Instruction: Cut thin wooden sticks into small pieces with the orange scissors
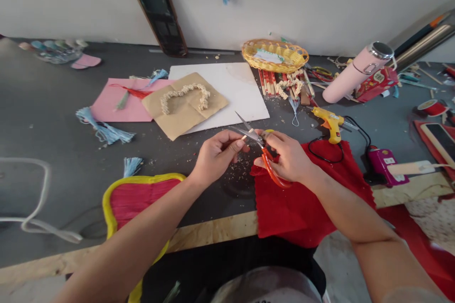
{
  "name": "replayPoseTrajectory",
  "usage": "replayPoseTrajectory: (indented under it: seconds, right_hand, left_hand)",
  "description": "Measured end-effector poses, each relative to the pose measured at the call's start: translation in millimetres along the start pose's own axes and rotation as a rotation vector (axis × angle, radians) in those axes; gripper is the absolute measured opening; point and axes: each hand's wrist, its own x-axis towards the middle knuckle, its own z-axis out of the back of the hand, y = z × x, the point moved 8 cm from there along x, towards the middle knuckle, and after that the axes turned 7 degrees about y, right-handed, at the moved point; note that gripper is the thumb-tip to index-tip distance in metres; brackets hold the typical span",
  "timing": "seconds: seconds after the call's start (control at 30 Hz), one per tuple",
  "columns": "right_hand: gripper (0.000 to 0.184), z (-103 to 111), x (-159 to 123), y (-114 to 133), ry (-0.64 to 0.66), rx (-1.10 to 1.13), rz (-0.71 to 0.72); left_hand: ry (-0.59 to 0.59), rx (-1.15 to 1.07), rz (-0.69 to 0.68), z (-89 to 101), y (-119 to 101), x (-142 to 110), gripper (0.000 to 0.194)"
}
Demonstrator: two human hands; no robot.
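Note:
My left hand point(217, 155) pinches a thin pale stick point(244, 137) between thumb and fingers. In my right hand point(289, 155) are scissors with orange-red handles point(273, 171). Their blades are parted and cross at the stick's upper end, pointing up and left. Behind my hands, an arch built of small cream-coloured pieces point(204, 97) lies on a folded brown paper point(179, 125). Tiny pale scraps are scattered on the dark table point(227, 194) under the scissors. A red cloth point(291, 213) lies beneath my right hand and forearm.
Behind stand a yellow basket point(302, 57), bundled red-and-cream sticks point(268, 83) and a pink flask point(350, 80). To the right are a yellow glue gun point(330, 123) and a purple power strip point(382, 163). Blue tassels point(106, 128) and a yellow-edged pink piece point(138, 199) lie left.

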Motion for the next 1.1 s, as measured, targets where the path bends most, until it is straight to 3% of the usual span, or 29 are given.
replayPoseTrajectory:
  seconds: [0.1,0.37,0.57,0.73,0.97,1.1]
  right_hand:
    - [0.064,0.7,-0.1,-0.3,-0.009,0.011,0.005]
    - [0.072,-0.3,0.0,0.3,-0.002,-0.044,0.071]
    - [0.069,-1.7,0.4,3.3,0.024,0.013,0.106]
    - [0.067,-0.9,-0.1,4.8,0.014,-0.045,0.074]
    - [0.067,-1.2,0.1,1.7,-0.005,-0.026,0.026]
    - [0.071,-1.2,0.9,0.7,0.002,-0.088,0.029]
  left_hand:
    - [-0.012,-0.009,-0.005,2.9,0.3,-0.5,0.026]
    - [0.129,-0.093,-0.004,-1.9,-2.7,-1.4,0.033]
    - [0.198,-0.161,0.041,-5.7,1.1,-0.5,0.034]
    - [0.174,-0.128,0.041,-6.0,3.9,-0.1,0.034]
    - [0.056,-0.080,-0.002,-2.4,0.8,-0.8,0.029]
    - [0.100,-0.059,0.004,-3.0,0.3,-0.7,0.029]
